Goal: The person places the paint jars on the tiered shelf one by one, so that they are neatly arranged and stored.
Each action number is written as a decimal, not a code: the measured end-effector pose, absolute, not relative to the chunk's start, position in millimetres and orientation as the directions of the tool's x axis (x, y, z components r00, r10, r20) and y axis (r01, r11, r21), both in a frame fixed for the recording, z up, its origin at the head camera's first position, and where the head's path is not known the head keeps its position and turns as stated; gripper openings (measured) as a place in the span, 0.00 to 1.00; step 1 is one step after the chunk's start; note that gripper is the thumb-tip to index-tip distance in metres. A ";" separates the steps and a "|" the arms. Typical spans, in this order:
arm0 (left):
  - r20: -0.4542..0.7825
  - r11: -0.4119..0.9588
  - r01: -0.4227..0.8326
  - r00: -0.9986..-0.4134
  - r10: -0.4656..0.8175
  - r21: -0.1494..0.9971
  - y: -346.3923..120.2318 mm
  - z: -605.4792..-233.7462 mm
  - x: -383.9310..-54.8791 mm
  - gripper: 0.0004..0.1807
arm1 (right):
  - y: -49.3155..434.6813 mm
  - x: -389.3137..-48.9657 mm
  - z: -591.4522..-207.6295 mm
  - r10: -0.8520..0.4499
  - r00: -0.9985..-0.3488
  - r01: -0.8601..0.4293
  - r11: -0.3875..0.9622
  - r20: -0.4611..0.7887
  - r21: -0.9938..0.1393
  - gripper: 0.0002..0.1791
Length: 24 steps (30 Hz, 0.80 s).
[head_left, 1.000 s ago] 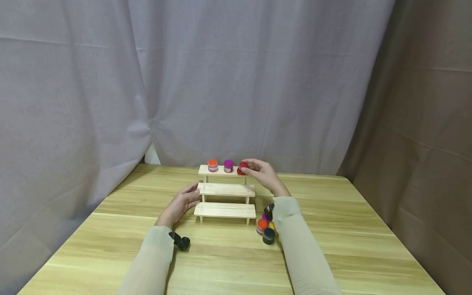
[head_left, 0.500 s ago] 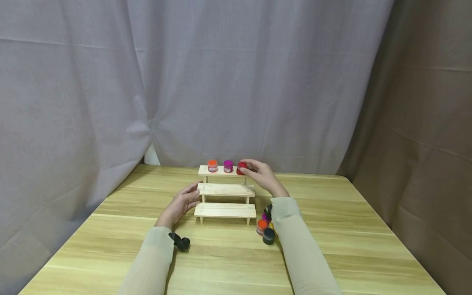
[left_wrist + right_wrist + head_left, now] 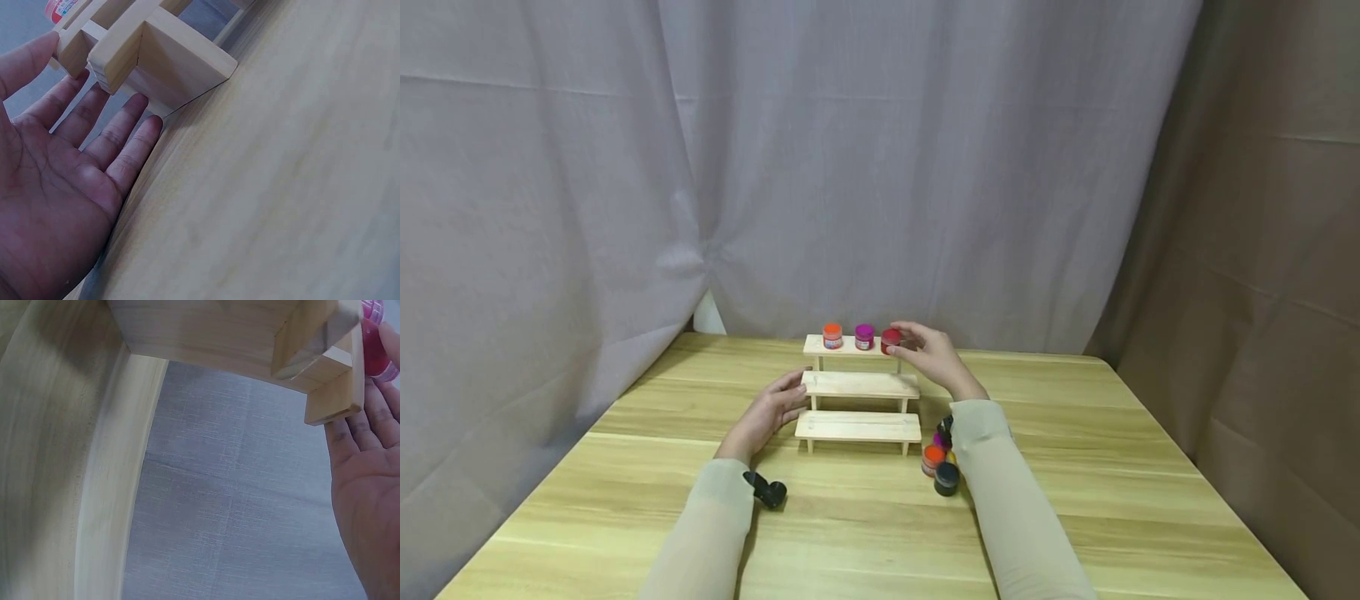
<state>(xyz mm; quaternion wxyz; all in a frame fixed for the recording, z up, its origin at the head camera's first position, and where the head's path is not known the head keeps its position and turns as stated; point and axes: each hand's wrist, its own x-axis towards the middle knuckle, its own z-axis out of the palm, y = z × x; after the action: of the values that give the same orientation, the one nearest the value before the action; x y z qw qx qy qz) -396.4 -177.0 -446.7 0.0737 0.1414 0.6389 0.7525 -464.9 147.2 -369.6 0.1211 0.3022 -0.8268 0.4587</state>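
Note:
A three-tier wooden display stand [image 3: 859,427] stands on the table. On its top tier, my right hand [image 3: 936,358] holds a small red paint jar [image 3: 890,340] at the right end, thumb in front and fingers behind. An orange paint jar [image 3: 832,336] and a purple paint jar [image 3: 864,337] share that tier to its left. My left hand [image 3: 767,417] is at the stand's left side, fingers extended. In the left wrist view, its thumb [image 3: 31,62] and fingertips meet the ends of the boards. The right wrist view shows the red jar [image 3: 375,353] beside the thumb.
Beside the stand's right front, an orange jar [image 3: 933,460] and a black-lidded jar [image 3: 947,478] stand on the wooden table [image 3: 850,533]. Purple and yellow jars behind them are partly hidden by the right sleeve [image 3: 1000,467]. A grey curtain [image 3: 925,167] hangs behind the table.
The red jar, tilted at first, now stands upright and slightly further left on the top tier, with more of it showing past my right fingers. My left hand has stayed put.

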 end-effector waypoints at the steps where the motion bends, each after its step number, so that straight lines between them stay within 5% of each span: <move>1: 0.119 -0.175 0.070 -0.950 0.290 0.982 -176.7 -447.2 -396.4 0.34 | 147.2 -464.4 -369.8 -0.391 -0.784 -0.616 0.397 0.482 -0.680 0.30; 24: 0.114 -0.165 0.068 -0.952 0.285 0.984 -178.2 -451.3 -395.9 0.36 | 146.9 -465.1 -373.4 -0.375 -0.795 -0.603 0.409 0.477 -0.685 0.23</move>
<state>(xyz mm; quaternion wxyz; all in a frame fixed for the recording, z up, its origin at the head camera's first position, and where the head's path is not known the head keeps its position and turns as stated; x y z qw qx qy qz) -395.9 -178.2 -451.3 0.0722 0.1376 0.6420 0.7508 -465.1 146.9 -373.4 0.1249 0.2946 -0.8300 0.4569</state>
